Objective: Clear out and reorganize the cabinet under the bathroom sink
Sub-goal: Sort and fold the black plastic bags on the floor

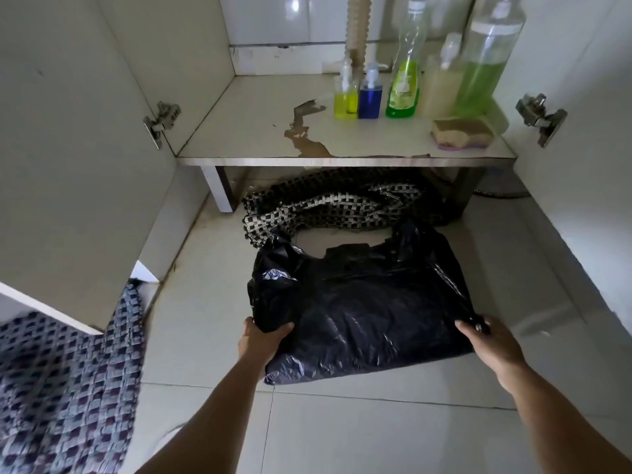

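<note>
We are gripping the bag on the floor just before the shelf; left hand clutching its near-left corner, right hand pinching its near-right; long axis lying crosswise between both.

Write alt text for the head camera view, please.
Both hands, left hand and right hand, grip a black plastic bag on the tiled floor before an open cabinet, whose stained shelf holds five bottles and a sponge.
</note>
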`<state>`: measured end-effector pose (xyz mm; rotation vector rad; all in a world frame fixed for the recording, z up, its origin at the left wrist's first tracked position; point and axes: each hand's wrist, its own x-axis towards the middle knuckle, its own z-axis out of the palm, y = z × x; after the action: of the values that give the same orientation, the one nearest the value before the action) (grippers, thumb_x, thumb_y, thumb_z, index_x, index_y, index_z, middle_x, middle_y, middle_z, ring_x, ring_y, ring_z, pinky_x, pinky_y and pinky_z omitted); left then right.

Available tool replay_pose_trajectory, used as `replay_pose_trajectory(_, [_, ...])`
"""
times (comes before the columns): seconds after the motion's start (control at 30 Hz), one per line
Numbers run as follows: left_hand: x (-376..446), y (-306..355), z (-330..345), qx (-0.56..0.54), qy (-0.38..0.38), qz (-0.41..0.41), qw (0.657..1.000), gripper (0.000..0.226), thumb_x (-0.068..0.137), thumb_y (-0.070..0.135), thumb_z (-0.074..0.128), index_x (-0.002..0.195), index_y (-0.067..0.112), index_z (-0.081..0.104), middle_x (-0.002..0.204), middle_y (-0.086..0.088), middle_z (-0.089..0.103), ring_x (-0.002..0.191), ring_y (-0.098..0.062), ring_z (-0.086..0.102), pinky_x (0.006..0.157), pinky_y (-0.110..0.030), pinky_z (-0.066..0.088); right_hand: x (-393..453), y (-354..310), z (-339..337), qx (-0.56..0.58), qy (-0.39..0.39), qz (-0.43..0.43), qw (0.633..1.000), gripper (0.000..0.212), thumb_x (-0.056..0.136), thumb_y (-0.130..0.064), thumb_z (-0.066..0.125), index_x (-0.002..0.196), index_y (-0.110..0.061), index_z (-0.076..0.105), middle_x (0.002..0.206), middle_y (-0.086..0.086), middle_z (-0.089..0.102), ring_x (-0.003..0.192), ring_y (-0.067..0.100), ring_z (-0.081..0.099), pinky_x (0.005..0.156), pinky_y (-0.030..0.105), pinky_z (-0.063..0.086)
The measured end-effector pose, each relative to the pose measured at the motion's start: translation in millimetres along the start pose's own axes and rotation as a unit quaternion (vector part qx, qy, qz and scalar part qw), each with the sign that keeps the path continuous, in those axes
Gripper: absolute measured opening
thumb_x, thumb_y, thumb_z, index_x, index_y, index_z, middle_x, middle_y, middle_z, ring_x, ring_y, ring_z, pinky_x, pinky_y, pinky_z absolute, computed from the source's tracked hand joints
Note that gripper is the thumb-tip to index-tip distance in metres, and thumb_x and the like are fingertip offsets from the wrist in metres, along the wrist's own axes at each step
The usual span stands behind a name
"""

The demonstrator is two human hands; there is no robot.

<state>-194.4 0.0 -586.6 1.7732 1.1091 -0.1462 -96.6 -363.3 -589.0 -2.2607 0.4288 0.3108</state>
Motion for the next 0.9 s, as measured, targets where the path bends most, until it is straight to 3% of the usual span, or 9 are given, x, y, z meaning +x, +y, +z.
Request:
replay_pose_trajectory(0.07, [4.5, -3.7, 0.7, 0.013, -0.017, -0.006, 1.000, 0.088, 0.052, 0.058, 0.079, 0.122, 0.012, 0.052, 0.109, -0.011, 0.065, 0.099, -0.033, 0.062, 0.086, -0.044, 0.055, 3.2, 2.2, 2.1, 0.001, 0.024, 0.015, 1.000, 0.031, 0.086, -0.036, 0.065, 0.092, -0.006, 0.061, 0.082, 0.011, 0.063, 0.084, 0.035, 0.061, 0.067, 0.034, 0.038])
replay_pose_trajectory(0.2, [-9.3, -10.4, 0.0, 0.054, -0.066, -0.026, 0.996, 0.084, 0.049, 0.051, 0.082, 0.120, 0.012, 0.058, 0.107, -0.009, 0.067, 0.096, -0.030, 0.064, 0.085, -0.042, 0.056, -0.2, 11.6, -6.5, -0.036, 0.041, 0.061, 0.997, 0.027, 0.082, -0.035, 0.068, 0.097, -0.014, 0.060, 0.093, 0.012, 0.064, 0.095, 0.038, 0.060, 0.074, 0.035, 0.044])
replay_pose_trajectory(0.37, [-49.8, -11.8, -8.4, 0.198, -0.154, -0.087, 0.964, 0.053, 0.075, 0.043, 0.076, 0.109, 0.009, 0.053, 0.093, -0.010, 0.060, 0.068, -0.025, 0.064, 0.052, -0.028, 0.052, -21.5, 43.8, -36.9, -0.095, 0.031, 0.123, 0.987, 0.026, 0.071, -0.035, 0.074, 0.083, -0.013, 0.066, 0.079, 0.011, 0.066, 0.081, 0.035, 0.062, 0.081, 0.043, 0.052])
replay_pose_trajectory(0.43, [-64.6, -11.8, -7.6, 0.268, -0.113, -0.042, 0.956, 0.057, 0.075, 0.047, 0.073, 0.111, 0.010, 0.048, 0.099, -0.010, 0.059, 0.087, -0.030, 0.066, 0.069, -0.036, 0.058, -33.6, 56.3, -52.4, -0.103, 0.033, 0.151, 0.983, 0.030, 0.069, -0.035, 0.075, 0.082, -0.010, 0.067, 0.076, 0.011, 0.064, 0.078, 0.034, 0.061, 0.082, 0.044, 0.052])
replay_pose_trajectory(0.5, [-78.9, -12.2, -1.4, 0.338, -0.010, 0.060, 0.939, 0.072, 0.076, 0.050, 0.071, 0.125, 0.009, 0.038, 0.120, -0.012, 0.051, 0.113, -0.032, 0.055, 0.091, -0.043, 0.049, -48.8, 62.2, -66.2, -0.081, 0.033, 0.164, 0.982, 0.035, 0.071, -0.032, 0.077, 0.087, -0.002, 0.067, 0.077, 0.013, 0.063, 0.079, 0.034, 0.060, 0.079, 0.040, 0.050])
replay_pose_trajectory(0.6, [-110.6, -11.9, 19.2, 0.373, 0.078, 0.246, 0.891, 0.070, 0.085, 0.048, 0.060, 0.136, 0.012, 0.029, 0.130, -0.011, 0.041, 0.118, -0.027, 0.045, 0.097, -0.042, 0.040, -70.3, 68.7, -74.1, 0.037, -0.001, 0.211, 0.977, 0.062, 0.076, -0.025, 0.078, 0.124, 0.006, 0.053, 0.120, 0.022, 0.058, 0.110, 0.038, 0.053, 0.091, 0.041, 0.042])
replay_pose_trajectory(0.7, [-138.3, -11.5, 53.9, 0.386, -0.009, 0.374, 0.843, 0.054, 0.091, 0.042, 0.051, 0.139, 0.024, 0.034, 0.137, -0.005, 0.041, 0.122, -0.023, 0.045, 0.101, -0.039, 0.039, -87.3, 65.0, -74.6, 0.158, -0.056, 0.246, 0.955, 0.073, 0.080, -0.021, 0.074, 0.140, -0.001, 0.037, 0.144, 0.015, 0.042, 0.131, 0.029, 0.044, 0.109, 0.044, 0.030])
replay_pose_trajectory(0.8, [-157.1, -15.7, 88.7, 0.414, -0.124, 0.393, 0.811, 0.050, 0.092, 0.039, 0.047, 0.140, 0.029, 0.038, 0.141, -0.006, 0.040, 0.129, -0.028, 0.043, 0.105, -0.043, 0.035, -87.9, 57.4, -69.7, 0.227, -0.063, 0.253, 0.938, 0.074, 0.082, -0.019, 0.072, 0.143, -0.003, 0.032, 0.148, 0.012, 0.038, 0.134, 0.026, 0.042, 0.114, 0.043, 0.023])
replay_pose_trajectory(0.9, [-162.1, -26.3, 114.4, 0.445, -0.180, 0.366, 0.797, 0.054, 0.095, 0.041, 0.042, 0.146, 0.030, 0.029, 0.155, -0.010, 0.021, 0.143, -0.029, 0.020, 0.114, -0.053, 0.017, -79.9, 56.0, -61.8, 0.278, -0.053, 0.256, 0.924, 0.065, 0.082, -0.018, 0.071, 0.137, -0.001, 0.039, 0.146, 0.013, 0.040, 0.136, 0.027, 0.038, 0.115, 0.043, 0.023])
